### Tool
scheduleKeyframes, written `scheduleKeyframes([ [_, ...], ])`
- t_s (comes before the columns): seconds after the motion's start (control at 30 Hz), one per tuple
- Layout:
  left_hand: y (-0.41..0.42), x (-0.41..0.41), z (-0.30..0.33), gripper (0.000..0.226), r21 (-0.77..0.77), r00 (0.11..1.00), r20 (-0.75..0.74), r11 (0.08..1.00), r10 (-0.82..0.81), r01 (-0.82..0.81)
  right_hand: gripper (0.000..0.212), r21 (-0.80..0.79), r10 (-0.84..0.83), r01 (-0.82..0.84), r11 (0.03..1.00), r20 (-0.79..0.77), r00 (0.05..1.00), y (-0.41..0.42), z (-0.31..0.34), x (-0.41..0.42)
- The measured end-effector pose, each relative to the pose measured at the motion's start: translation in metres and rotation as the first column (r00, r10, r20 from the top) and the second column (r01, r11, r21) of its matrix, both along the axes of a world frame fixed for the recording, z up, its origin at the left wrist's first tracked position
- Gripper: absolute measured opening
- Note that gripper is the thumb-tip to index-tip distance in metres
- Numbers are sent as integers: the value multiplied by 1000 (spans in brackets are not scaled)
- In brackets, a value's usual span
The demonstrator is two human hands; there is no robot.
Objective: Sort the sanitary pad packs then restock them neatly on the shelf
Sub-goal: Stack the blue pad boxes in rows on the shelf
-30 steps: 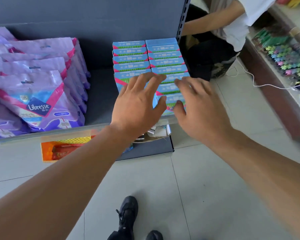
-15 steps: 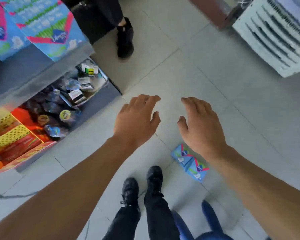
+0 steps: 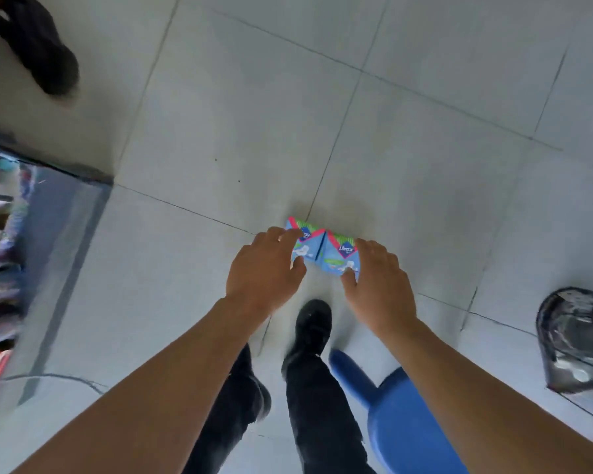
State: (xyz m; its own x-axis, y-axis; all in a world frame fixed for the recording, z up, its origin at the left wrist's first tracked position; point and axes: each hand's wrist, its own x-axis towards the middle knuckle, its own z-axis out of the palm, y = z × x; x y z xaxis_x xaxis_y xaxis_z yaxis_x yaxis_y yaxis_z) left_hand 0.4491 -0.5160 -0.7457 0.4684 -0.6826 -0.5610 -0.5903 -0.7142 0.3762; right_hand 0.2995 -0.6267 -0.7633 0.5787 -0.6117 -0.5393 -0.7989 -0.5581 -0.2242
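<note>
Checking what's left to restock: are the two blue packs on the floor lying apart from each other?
No, the two blue packs lie side by side, touching, on the tiled floor.

A blue plastic stool (image 3: 401, 415) stands near a bin lined with a dark bag (image 3: 579, 340) on the tiled floor (image 3: 425, 148).

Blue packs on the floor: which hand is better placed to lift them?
Neither alone. The left hand flanks the left blue pack and the right hand flanks the right blue pack, which lie side by side on the tile floor; a two-handed squeeze looks likeliest.
</note>
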Motion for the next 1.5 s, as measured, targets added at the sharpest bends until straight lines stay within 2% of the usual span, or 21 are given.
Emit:
scheduleKeyframes([
  [0.1, -29, -33, -60, 43, 64, 997, -74, 997, 34, -30, 52, 50, -130, 131, 990, -14, 991, -14, -55, -28],
  [0.17, -41, -57, -106, 42, 102, 981, -175, 993, 84, -66, 54, 96, -252, 254, 962, -36, 967, -17, -96, -44],
  [0.27, -51, -85, -182, 49, 125, 953, -265, 985, 149, -119, 54, 186, -415, 419, 889, -61, 908, -16, -163, -63],
  [0.33, -54, -95, -230, 54, 131, 914, -322, 968, 247, -215, 50, 255, -506, 506, 824, -69, 860, -17, -208, -71],
  [0.4, -57, -100, -273, 50, 126, 871, -374, 947, 320, -294, 45, 315, -567, 554, 770, -59, 821, -19, -250, -74],
  [0.5, -61, -103, -323, 52, 81, 823, -451, 935, 344, -346, 36, 383, -642, 593, 708, -2, 767, -24, -301, -72],
  [0.57, -61, -103, -343, 55, 72, 779, -524, 929, 346, -364, 35, 411, -697, 635, 654, 0, 718, -27, -318, -65],
  [0.63, -58, -101, -348, 45, 83, 731, -564, 908, 383, -412, 31, 393, -741, 680, 619, 5, 672, -27, -320, -59],
  [0.73, -52, -88, -315, 29, 62, 664, -576, 835, 477, -546, 27, 387, -739, 669, 635, 51, 672, -27, -289, -50],
  [0.87, -40, -52, -235, 35, 3, 641, -552, 770, 534, -638, 19, 397, -650, 558, 728, 144, 746, -30, -210, -21],
  [1.0, -24, 2, -134, 35, -58, 548, -580, 640, 603, -766, 28, 378, -515, 403, 834, 269, 814, -32, -112, 37],
  [1.07, -21, 20, -99, 30, -86, 511, -599, 584, 617, -807, 26, 382, -505, 387, 839, 284, 815, -36, -78, 61],
  [1.17, 4, 64, -21, 26, -157, 418, -653, 427, 632, -891, 18, 394, -434, 277, 877, 399, 808, -28, 0, 116],
  [1.3, 49, 114, 62, 37, -278, 367, -663, 240, 652, -930, 13, 433, -298, 60, 899, 506, 809, -4, 78, 193],
  [1.37, 80, 137, 93, 47, -349, 336, -637, 129, 694, -928, 14, 444, -200, -73, 893, 536, 820, 18, 108, 229],
  [1.5, 157, 170, 145, 47, -464, 280, -606, -45, 745, -885, 18, 425, -55, -290, 857, 636, 770, 88, 158, 296],
])
